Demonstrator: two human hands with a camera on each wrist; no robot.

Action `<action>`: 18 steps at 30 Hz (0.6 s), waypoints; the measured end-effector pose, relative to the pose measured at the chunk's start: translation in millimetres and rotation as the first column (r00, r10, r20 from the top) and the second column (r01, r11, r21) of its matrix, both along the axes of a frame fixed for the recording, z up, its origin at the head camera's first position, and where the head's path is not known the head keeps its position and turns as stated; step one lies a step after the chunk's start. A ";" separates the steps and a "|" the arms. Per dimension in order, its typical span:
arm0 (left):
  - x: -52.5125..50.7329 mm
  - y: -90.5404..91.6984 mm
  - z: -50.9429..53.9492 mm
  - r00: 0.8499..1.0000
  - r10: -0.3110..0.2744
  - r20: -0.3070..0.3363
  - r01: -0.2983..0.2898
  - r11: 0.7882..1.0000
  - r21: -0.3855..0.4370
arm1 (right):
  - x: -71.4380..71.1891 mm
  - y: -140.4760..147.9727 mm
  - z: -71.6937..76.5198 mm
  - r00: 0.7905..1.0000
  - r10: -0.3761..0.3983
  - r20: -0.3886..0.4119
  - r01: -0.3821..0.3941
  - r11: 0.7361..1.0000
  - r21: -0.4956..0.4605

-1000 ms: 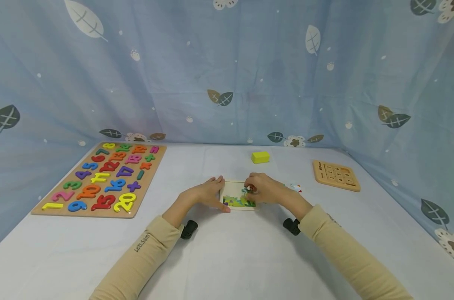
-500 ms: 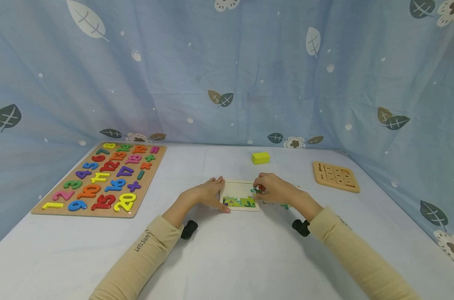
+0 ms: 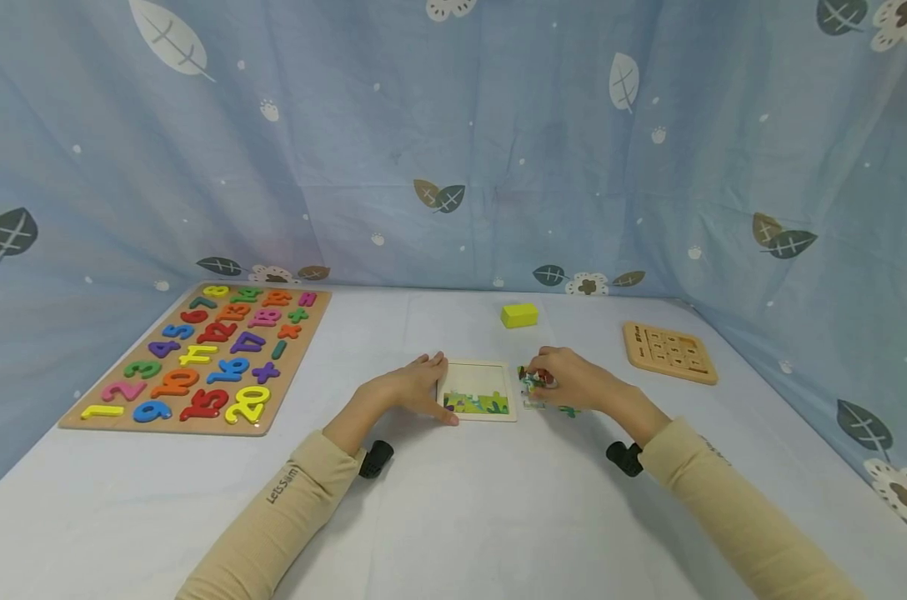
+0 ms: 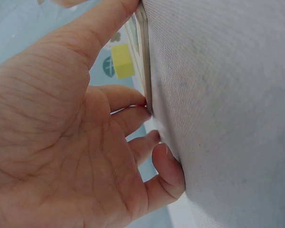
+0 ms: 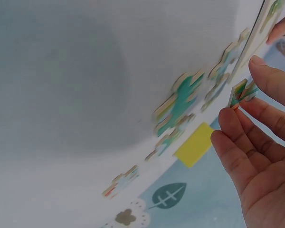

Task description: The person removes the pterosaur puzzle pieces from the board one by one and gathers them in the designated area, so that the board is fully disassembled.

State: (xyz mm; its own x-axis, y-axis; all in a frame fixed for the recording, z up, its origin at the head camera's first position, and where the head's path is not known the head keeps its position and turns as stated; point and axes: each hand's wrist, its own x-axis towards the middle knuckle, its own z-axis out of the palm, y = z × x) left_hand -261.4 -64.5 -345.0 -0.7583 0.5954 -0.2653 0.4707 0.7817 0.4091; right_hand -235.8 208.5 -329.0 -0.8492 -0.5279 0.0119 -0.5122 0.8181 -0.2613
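Observation:
A shallow wooden puzzle tray [image 3: 474, 376] lies in the middle of the table, with joined green pieces along its near side. My left hand [image 3: 414, 388] rests spread at its left edge; in the left wrist view the thumb and fingertips touch the tray's side. Just right of the tray, my right hand [image 3: 572, 382] pinches a puzzle piece [image 5: 238, 91] between thumb and fingers, near the table surface. Loose puzzle pieces lie around that hand, among them a teal and green one [image 5: 181, 102]. In the head view the right hand covers part of them.
A yellow block [image 3: 519, 316] stands behind the tray. To the left is a large board [image 3: 281, 379] of coloured numbers. A small wooden number board [image 3: 671, 352] lies at the right. A blue patterned curtain [image 3: 393, 125] hangs behind the table.
My right hand has moved rightward from over the tray to beside it, carrying the puzzle piece. The green strip in the tray is now uncovered. My left hand stays at the tray's edge.

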 end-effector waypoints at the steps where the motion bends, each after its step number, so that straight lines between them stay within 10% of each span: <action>1: 0.0 0.0 0.1 1.000 0.001 0.000 -0.001 1.000 -0.001 | 0.4 2.1 -0.1 1.000 0.006 -0.006 -0.006 1.000 0.001; 18: 1.9 0.0 2.1 1.000 0.008 0.006 -0.008 1.000 -0.007 | 4.7 24.6 -3.5 0.999 0.011 -0.037 -0.010 1.000 0.019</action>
